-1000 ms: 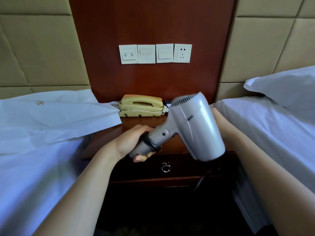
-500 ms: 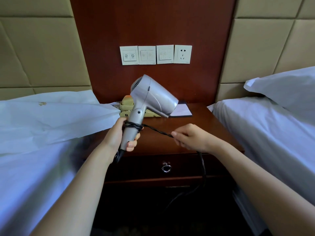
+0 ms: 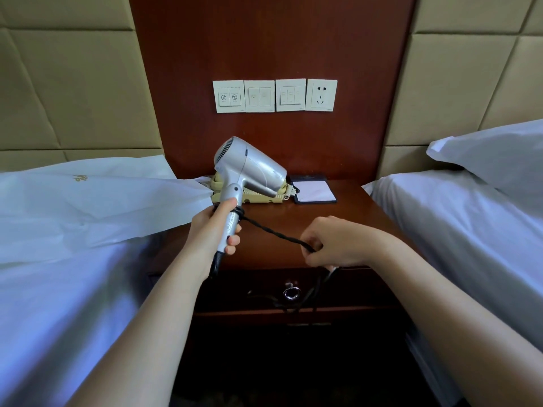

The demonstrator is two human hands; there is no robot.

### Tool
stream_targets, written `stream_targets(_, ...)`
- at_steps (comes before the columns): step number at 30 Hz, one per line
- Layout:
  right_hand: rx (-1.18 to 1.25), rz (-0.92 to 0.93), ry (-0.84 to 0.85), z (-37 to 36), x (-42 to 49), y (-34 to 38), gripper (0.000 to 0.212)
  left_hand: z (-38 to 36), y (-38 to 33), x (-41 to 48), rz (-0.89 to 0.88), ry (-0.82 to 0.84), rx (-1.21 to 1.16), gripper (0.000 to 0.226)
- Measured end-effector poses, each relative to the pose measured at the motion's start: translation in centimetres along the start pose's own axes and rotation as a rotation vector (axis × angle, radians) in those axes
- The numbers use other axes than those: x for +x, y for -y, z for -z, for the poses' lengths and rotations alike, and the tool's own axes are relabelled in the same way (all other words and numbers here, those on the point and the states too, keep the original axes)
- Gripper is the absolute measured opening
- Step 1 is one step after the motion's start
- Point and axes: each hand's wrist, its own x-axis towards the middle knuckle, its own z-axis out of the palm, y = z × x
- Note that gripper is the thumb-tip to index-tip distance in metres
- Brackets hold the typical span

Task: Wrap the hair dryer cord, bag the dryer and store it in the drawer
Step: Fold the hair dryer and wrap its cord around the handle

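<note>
**Cord half-wound, dryer held upright over the nightstand**

Two beds flank the scene. The left bed [image 3: 58, 304] runs along the left side, its mattress edge close against the nightstand; the right bed [image 3: 470, 230] does the same on the other side, with a pillow [image 3: 499, 154] lying at its head. Between them a dark gap of floor opens below the nightstand's front.

A large white bag [image 3: 88, 207] lies flat on the left bed, its open end reaching over the bed's edge to the nightstand's back left corner.

The wooden nightstand [image 3: 338, 218] has bare top surface at its front and right. Its drawer [image 3: 235, 292] is closed, with a ring pull [image 3: 291, 293] at its middle.

At the back of the top sit a beige telephone [image 3: 258, 198], partly hidden behind the dryer, and just right of it a notepad [image 3: 315, 191]. Four wall plates [image 3: 274, 96] are set in a row on the panel above.

The silver hair dryer [image 3: 249, 171] stands upright above the nightstand's left part. The left hand [image 3: 213, 230] is wrapped closed round its handle. Black cord [image 3: 276, 235] loops round the handle by the thumb, then stretches taut and twisted to the right hand [image 3: 338, 242], which is curled into a fist gripping it above the front edge. The slack hangs down in front of the drawer.
</note>
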Motion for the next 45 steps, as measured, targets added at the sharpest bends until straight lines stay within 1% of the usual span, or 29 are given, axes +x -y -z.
stream_targets(4, -0.102, -0.021, -0.077, 0.2, 0.0, -0.4, 0.02, -0.4, -0.1, -0.1, -0.042, -0.043, -0.007, 0.023)
stream_targets(7, -0.182, 0.019, -0.172, 0.1, -0.2, -0.7, 0.013, -0.7, -0.1, -0.3, -0.078, -0.061, 0.033, 0.023)
stream_targets(9, -0.138, 0.02, -0.188, 0.2, -0.4, -1.0, 0.011, -1.0, 0.0, -0.5, -0.113, -0.083, 0.093, 0.023)
stream_targets(11, -0.125, -0.033, -0.21, 0.2, -0.6, -1.5, 0.011, -1.2, 0.2, -0.6, -0.154, -0.108, 0.166, 0.023)
stream_targets(13, -0.207, -0.124, -0.267, 0.5, -0.7, -2.1, 0.01, -1.3, 0.2, -0.7, -0.186, -0.122, 0.224, 0.022)
stream_targets(15, -0.249, -0.167, -0.314, 0.8, -0.8, -2.7, 0.012, -1.6, 0.1, -0.8, -0.201, -0.121, 0.242, 0.021)
stream_targets(20, -0.099, -0.138, -0.335, 0.1, -0.2, -3.5, 0.016, -2.1, 0.2, -0.5, -0.204, -0.143, 0.225, 0.021)
stream_targets(22, 0.0, -0.106, -0.366, 0.1, 0.0, -3.7, 0.021, -2.2, 0.3, -0.3, -0.183, -0.158, 0.187, 0.023)
stream_targets(24, 0.121, -0.116, -0.387, 0.2, -0.1, -4.0, 0.024, -2.3, 0.2, -0.2, -0.181, -0.159, 0.149, 0.022)
stream_targets(26, 0.208, -0.145, -0.414, 0.3, -0.2, -4.1, 0.023, -2.3, 0.0, -0.2, -0.192, -0.128, 0.125, 0.019)
stream_targets(29, 0.273, -0.186, -0.509, 0.5, -0.3, -4.5, 0.017, -2.1, -0.2, -0.4, -0.187, -0.058, 0.065, 0.019)
stream_targets(30, 0.296, -0.187, -0.495, 0.7, -0.5, -4.7, 0.013, -2.0, -0.2, -0.4, -0.175, -0.046, 0.048, 0.018)
stream_targets(33, 0.348, -0.126, -0.32, 0.9, -1.0, -5.0, 0.011, -1.4, -0.1, -0.6, -0.13, -0.018, -0.003, 0.011)
stream_targets(34, 0.354, -0.112, -0.287, 0.9, -1.1, -5.0, 0.01, -1.2, 0.0, -0.7, -0.12, -0.012, 0.003, 0.01)
stream_targets(36, 0.35, -0.091, -0.287, 0.9, -1.2, -4.8, 0.01, -0.8, 0.0, -0.7, -0.1, -0.006, 0.023, 0.009)
stream_targets(38, 0.314, -0.069, -0.353, 0.9, -1.3, -4.6, 0.013, -0.4, -0.1, -0.8, -0.077, -0.005, 0.014, 0.012)
stream_targets(43, 0.195, -0.022, -0.611, 1.3, -1.6, -4.3, 0.017, 0.3, 0.0, -0.7, -0.099, -0.039, 0.079, 0.018)
stream_targets(45, 0.181, -0.001, -0.66, 1.6, -1.6, -4.3, 0.019, 0.5, 0.2, -0.5, -0.115, -0.073, 0.103, 0.018)
